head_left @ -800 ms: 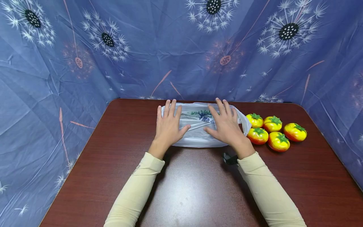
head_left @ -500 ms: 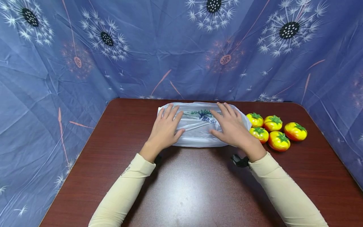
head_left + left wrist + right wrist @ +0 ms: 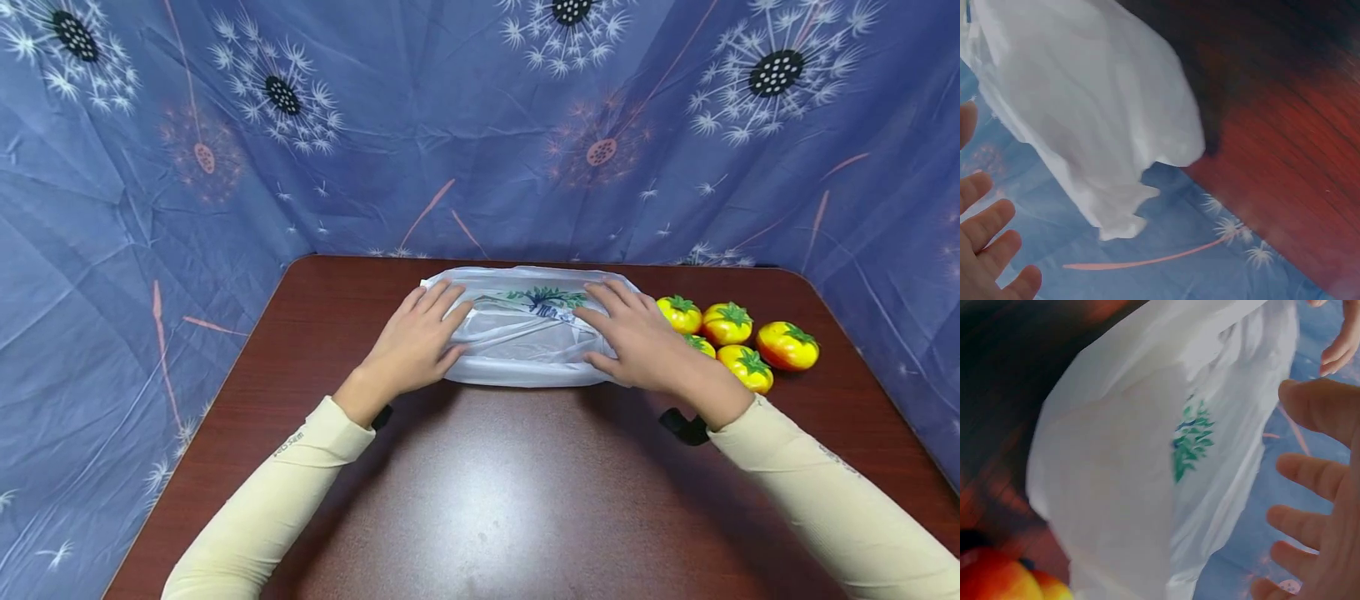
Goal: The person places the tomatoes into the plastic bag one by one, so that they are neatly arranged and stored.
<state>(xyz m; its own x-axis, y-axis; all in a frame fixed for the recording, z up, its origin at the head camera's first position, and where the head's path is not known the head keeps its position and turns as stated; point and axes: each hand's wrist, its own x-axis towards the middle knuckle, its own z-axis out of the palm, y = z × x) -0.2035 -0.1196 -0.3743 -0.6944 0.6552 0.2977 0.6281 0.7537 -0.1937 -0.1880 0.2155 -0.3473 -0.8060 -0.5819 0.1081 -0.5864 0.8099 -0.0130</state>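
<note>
A white plastic bag [image 3: 525, 337] with a green and blue tree print lies flattened and wrinkled near the table's far edge. My left hand [image 3: 412, 342] is over its left end, fingers spread and holding nothing. At the other end is my right hand [image 3: 637, 337], also with spread fingers and nothing in its grasp. In the left wrist view, a gap shows between the fingertips [image 3: 997, 212] and the bag. The right wrist view shows the bag's print [image 3: 1194, 437] beside the extended fingers [image 3: 1310, 475].
Several yellow-red tomatoes [image 3: 727, 323] with green leafy tops sit to the right of the bag, partly behind my right hand. The brown wooden table [image 3: 480, 467] reaches a blue dandelion-patterned curtain [image 3: 375, 167] at the back and sides.
Both hands have moved apart and slightly back toward the bag's ends, leaving more of its middle in view. The right hand now covers part of the tomatoes. The bag stays in place.
</note>
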